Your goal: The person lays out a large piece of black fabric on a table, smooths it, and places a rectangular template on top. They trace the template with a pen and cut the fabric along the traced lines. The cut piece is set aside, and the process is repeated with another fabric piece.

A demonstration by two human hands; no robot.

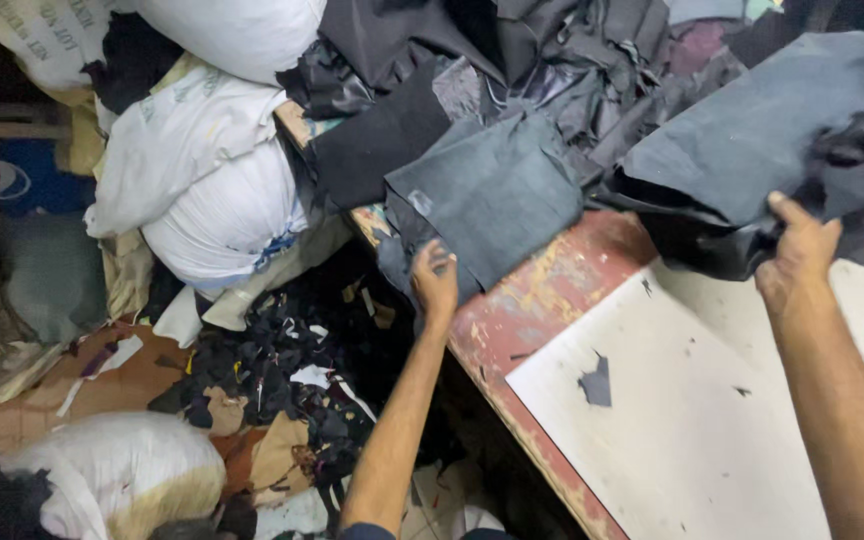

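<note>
At the far edge of the desk point(552, 300), a heap of dark fabric pieces point(552, 70) spills toward the floor. The left hand point(435, 283) reaches to a grey cloth piece point(492, 195) hanging over the worn red rim; its grip looks loosely curled against the lower hem, though I cannot tell whether it truly pinches the cloth. The right hand point(797, 262) has its grip pressed together on the edge of a large dark sheet point(752, 140), lifted off the white board point(712, 420). The work seems to be sorting pieces from the heap. Drawing the grey piece free would call for a firm pinch. White sacks point(212, 170) and scraps point(272, 370) lie beside the desk.
</note>
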